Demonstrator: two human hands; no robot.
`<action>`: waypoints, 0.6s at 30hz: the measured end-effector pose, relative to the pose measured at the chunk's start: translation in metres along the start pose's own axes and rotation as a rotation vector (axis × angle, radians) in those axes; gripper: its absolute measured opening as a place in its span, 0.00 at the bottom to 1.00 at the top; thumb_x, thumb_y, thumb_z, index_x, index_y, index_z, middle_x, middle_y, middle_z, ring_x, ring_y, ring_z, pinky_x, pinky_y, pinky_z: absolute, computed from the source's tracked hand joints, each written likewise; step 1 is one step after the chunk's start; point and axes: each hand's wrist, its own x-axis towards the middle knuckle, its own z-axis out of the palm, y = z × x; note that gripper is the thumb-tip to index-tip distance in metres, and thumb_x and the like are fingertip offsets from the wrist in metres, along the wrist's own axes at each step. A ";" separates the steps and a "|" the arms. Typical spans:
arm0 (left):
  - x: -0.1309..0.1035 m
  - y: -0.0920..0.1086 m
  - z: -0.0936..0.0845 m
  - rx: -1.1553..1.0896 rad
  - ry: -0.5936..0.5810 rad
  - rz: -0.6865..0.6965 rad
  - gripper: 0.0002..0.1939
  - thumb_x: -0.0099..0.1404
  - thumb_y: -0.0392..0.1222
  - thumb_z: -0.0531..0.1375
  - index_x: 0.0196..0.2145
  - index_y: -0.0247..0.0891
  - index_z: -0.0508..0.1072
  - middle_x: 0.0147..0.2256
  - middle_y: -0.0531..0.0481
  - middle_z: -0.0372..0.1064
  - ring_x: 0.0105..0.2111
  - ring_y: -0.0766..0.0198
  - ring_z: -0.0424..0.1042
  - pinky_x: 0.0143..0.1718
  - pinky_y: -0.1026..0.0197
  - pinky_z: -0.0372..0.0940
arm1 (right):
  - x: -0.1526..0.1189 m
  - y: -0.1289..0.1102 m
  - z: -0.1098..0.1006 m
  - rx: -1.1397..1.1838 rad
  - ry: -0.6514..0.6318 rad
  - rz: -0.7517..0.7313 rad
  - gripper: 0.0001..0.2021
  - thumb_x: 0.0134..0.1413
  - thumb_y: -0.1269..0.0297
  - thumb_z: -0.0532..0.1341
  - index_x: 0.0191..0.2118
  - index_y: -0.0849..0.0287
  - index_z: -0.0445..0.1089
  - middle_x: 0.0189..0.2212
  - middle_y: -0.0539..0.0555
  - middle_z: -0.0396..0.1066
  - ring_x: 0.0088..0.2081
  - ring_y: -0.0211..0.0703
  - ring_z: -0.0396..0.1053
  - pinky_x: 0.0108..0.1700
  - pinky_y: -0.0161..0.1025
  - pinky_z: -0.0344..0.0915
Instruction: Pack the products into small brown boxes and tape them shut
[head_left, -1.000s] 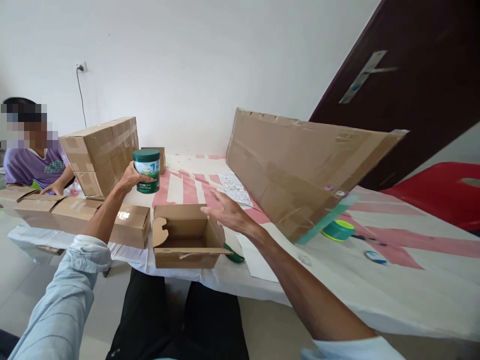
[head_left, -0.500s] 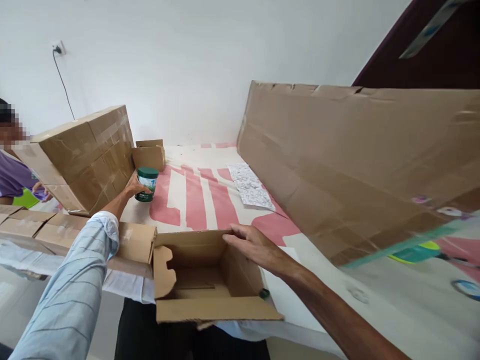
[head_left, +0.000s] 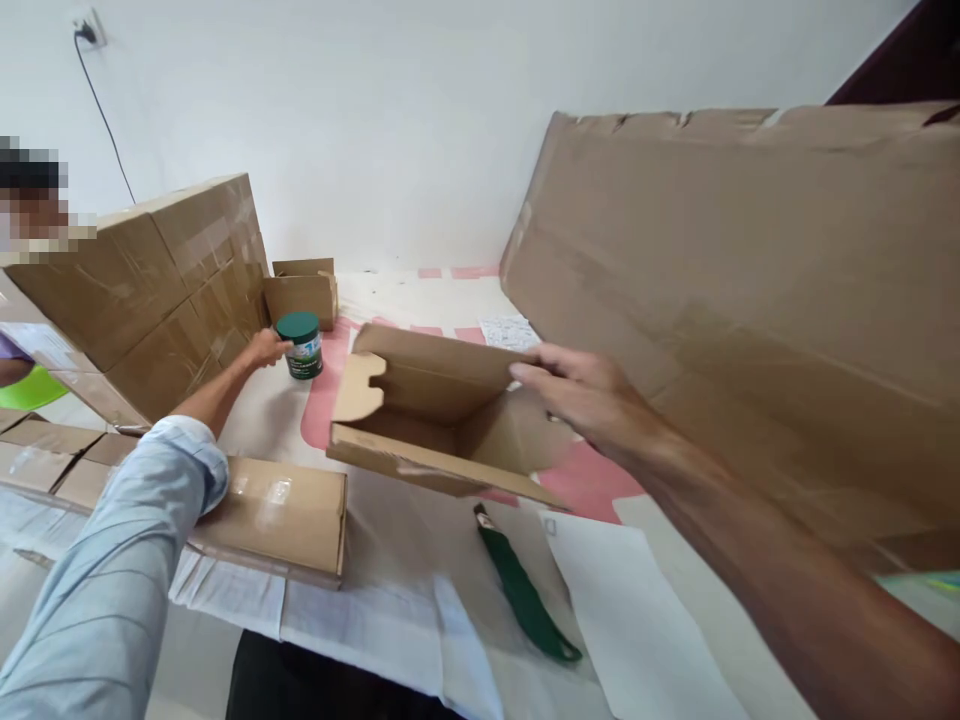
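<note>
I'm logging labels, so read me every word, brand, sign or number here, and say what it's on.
"1": can.
Can's smaller print: too blurred to read.
Pale label on big carton: too blurred.
Mark on white paper: too small.

A plug (head_left: 86, 33) with a dark cord (head_left: 105, 120) sits in the wall (head_left: 390, 120). At far left is a person (head_left: 30, 195), above something bright green (head_left: 34, 388). A green tool (head_left: 523, 590) lies beside white paper (head_left: 637, 610).
</note>
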 end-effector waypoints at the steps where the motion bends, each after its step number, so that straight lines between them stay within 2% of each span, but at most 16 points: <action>1: -0.001 0.010 -0.011 0.007 0.030 0.005 0.21 0.55 0.56 0.74 0.25 0.37 0.73 0.22 0.48 0.72 0.27 0.59 0.74 0.32 0.58 0.69 | 0.014 -0.005 0.016 0.004 -0.020 -0.029 0.10 0.50 0.53 0.61 0.29 0.54 0.69 0.22 0.48 0.63 0.25 0.39 0.60 0.27 0.36 0.58; 3: -0.009 0.033 -0.035 0.003 0.130 0.069 0.22 0.64 0.60 0.68 0.28 0.37 0.75 0.26 0.47 0.75 0.27 0.63 0.73 0.31 0.62 0.67 | 0.042 -0.013 0.053 0.017 -0.028 -0.075 0.06 0.50 0.60 0.60 0.27 0.55 0.67 0.22 0.47 0.63 0.26 0.39 0.61 0.27 0.35 0.58; 5: -0.031 0.056 -0.056 -0.006 0.328 0.275 0.21 0.68 0.60 0.65 0.31 0.37 0.77 0.28 0.49 0.75 0.28 0.65 0.73 0.31 0.64 0.67 | 0.068 -0.021 0.093 0.045 -0.044 -0.060 0.04 0.51 0.63 0.60 0.28 0.56 0.68 0.22 0.47 0.64 0.26 0.39 0.63 0.27 0.34 0.60; 6: -0.047 0.065 -0.063 0.004 0.345 0.339 0.20 0.68 0.59 0.65 0.32 0.37 0.78 0.28 0.49 0.76 0.28 0.64 0.74 0.31 0.64 0.68 | 0.079 -0.026 0.112 0.061 -0.069 -0.051 0.04 0.52 0.64 0.60 0.29 0.56 0.68 0.22 0.47 0.64 0.25 0.38 0.63 0.27 0.34 0.62; 7: -0.064 0.072 -0.066 0.027 0.296 0.362 0.18 0.68 0.57 0.66 0.33 0.38 0.79 0.28 0.50 0.76 0.30 0.63 0.75 0.33 0.63 0.69 | 0.089 -0.030 0.130 0.068 -0.086 -0.042 0.03 0.54 0.65 0.60 0.30 0.57 0.69 0.22 0.47 0.64 0.25 0.38 0.64 0.27 0.34 0.64; 9: -0.098 0.077 -0.060 0.106 0.038 0.323 0.14 0.65 0.55 0.68 0.32 0.41 0.82 0.28 0.51 0.77 0.30 0.59 0.78 0.34 0.59 0.72 | 0.104 -0.040 0.161 0.058 -0.108 -0.030 0.05 0.57 0.67 0.60 0.31 0.57 0.70 0.22 0.48 0.65 0.24 0.40 0.67 0.29 0.36 0.68; 11: -0.121 0.070 -0.039 0.180 -0.339 0.257 0.10 0.59 0.52 0.73 0.31 0.44 0.84 0.28 0.50 0.78 0.31 0.54 0.79 0.35 0.54 0.73 | 0.115 -0.050 0.184 0.043 -0.109 -0.036 0.08 0.61 0.68 0.60 0.30 0.57 0.70 0.23 0.50 0.68 0.26 0.42 0.70 0.34 0.38 0.73; 13: -0.128 0.054 -0.012 0.265 -0.587 0.206 0.07 0.55 0.49 0.74 0.31 0.47 0.85 0.29 0.49 0.80 0.32 0.50 0.80 0.38 0.51 0.73 | 0.122 -0.060 0.196 0.065 -0.132 -0.055 0.10 0.66 0.65 0.59 0.31 0.58 0.71 0.26 0.52 0.71 0.30 0.44 0.74 0.40 0.40 0.75; 15: -0.118 0.035 0.012 0.346 -0.624 0.164 0.10 0.52 0.45 0.75 0.34 0.49 0.86 0.32 0.47 0.81 0.35 0.46 0.81 0.42 0.49 0.73 | 0.124 -0.067 0.197 0.118 -0.168 -0.083 0.12 0.70 0.60 0.58 0.37 0.59 0.74 0.32 0.54 0.76 0.35 0.45 0.77 0.46 0.43 0.75; 18: -0.087 0.013 0.034 0.367 -0.592 0.131 0.16 0.47 0.38 0.75 0.36 0.49 0.85 0.33 0.48 0.81 0.38 0.44 0.80 0.47 0.48 0.71 | 0.107 -0.067 0.181 0.148 -0.171 -0.178 0.14 0.71 0.56 0.58 0.46 0.60 0.75 0.43 0.57 0.79 0.45 0.47 0.78 0.55 0.48 0.73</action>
